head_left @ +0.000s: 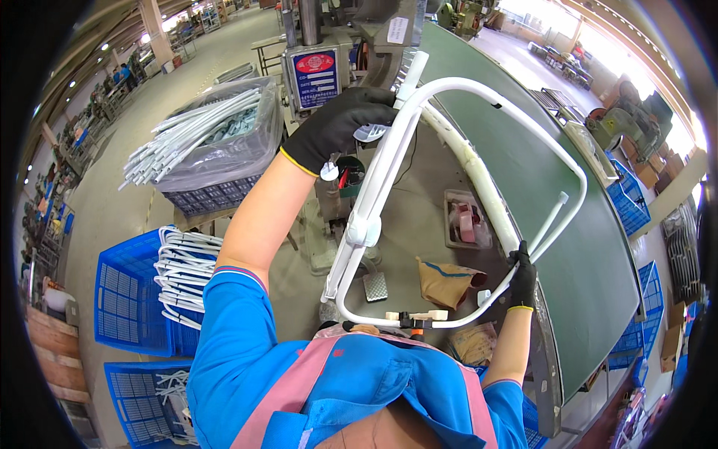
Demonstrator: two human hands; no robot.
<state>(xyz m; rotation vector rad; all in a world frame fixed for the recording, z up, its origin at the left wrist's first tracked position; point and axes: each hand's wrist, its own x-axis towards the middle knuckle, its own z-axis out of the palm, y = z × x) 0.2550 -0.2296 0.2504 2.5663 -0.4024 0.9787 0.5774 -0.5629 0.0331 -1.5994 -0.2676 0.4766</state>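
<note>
A white bent tubular frame, with a white plastic joint on its paired tubes, is held up in front of me. My left hand, in a black glove with a yellow cuff, is closed round the frame's upper left tubes. Gloved the same way, my right hand grips the lower right side of the loop. Along the bottom bar, close to my body, sits a black and cream fitting. A small white plastic piece shows just below my left glove.
A green conveyor belt runs along the right. A metal press stands ahead. On the left are a lined crate of white tubes and blue baskets with bent tubes. A brown sack and a bin lie below the frame.
</note>
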